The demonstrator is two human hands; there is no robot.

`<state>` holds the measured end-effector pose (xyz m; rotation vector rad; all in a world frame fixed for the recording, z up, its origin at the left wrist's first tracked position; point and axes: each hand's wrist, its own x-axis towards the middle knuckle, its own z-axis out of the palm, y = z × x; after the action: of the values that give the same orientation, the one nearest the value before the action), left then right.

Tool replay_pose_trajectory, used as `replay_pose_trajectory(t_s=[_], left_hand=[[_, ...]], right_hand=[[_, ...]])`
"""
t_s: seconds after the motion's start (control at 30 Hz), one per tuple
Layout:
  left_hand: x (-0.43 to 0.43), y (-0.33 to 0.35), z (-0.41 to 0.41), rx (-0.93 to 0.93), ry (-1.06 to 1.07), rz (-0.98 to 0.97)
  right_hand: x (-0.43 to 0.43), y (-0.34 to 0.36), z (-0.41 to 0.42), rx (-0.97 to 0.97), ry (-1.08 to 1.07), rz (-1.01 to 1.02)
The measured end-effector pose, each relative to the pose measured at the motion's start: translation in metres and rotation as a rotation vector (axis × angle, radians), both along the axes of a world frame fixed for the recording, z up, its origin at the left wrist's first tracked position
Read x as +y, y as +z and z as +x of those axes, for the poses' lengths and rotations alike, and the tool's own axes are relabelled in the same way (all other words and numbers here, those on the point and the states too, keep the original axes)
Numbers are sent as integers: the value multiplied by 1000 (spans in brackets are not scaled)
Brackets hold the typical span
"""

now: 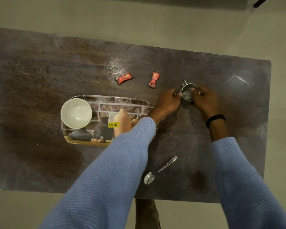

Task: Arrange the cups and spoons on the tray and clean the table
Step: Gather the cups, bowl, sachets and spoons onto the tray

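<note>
A small steel cup (187, 94) with a handle stands on the table to the right of the tray. My left hand (166, 103) grips its left side and my right hand (205, 100) grips its right side. The printed tray (122, 103) lies at the table's middle, partly under my left sleeve. A white bowl-shaped cup (76, 113) rests on the tray's left end. A steel spoon (158, 171) lies on the table near the front edge, between my forearms.
Two red sachets (123, 78) (154, 79) lie behind the tray. Spilled white powder and droplets (113, 68) mark the dark stone table (31, 96) beside them. The table's right edge is close to my right arm; pale floor surrounds it.
</note>
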<state>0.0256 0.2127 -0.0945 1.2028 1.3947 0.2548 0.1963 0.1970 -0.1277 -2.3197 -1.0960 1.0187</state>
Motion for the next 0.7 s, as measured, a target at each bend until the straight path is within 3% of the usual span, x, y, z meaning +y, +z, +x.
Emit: replay_pose_trajectory(t_s=[0.17,0.3,0.47,0.7], left_hand=[[-5,2,3,-2,17,-6],[-18,26,-13,-10,46,39],[-45,46,-77,-40,157,75],[-61,36,-148,-130,306,-63]], right_hand=[[-2,-19,9,-5,-41,11],[-20,36,-38,-13,-51,45],[-41,75,-101,105,70,51],[-54,67,-158,324,108,16]])
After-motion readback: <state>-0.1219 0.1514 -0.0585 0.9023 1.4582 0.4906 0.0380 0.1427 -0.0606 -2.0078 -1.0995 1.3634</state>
